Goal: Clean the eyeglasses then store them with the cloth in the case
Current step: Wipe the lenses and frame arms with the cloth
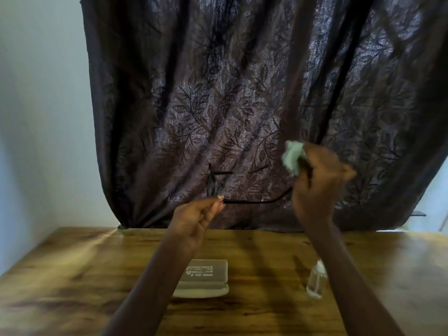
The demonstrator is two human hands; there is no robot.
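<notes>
1. The left hand (201,215) pinches the eyeglasses (242,187) between thumb and fingertips at the near temple hinge, fingers closed on the frame; the glasses are held up in the air in front of a dark leaf-patterned curtain (242,81), both temples unfolded and pointing toward the right hand.

2. The right hand (320,183) is closed around a bunched pale green cloth (293,155), which sticks out above the fist; the tip of the near temple reaches the heel of this hand, though motion blur hides whether it touches; the cloth sits near the temple ends and well away from the lenses, so no lens is being wiped at this instant.

3. Below, on the wooden table (72,275), the grey case (206,275) lies open with its lid raised and printed lettering showing, its pale interior empty as far as can be seen; a small clear spray bottle (316,282) stands to the right of it, partly behind the right forearm.

4. By this showing the job is at the cleaning stage, or at a pause for inspection within it; whether the lenses are clean cannot be told; folding the temples, laying the glasses in the case, adding the cloth and shutting the lid all remain to be done.
</notes>
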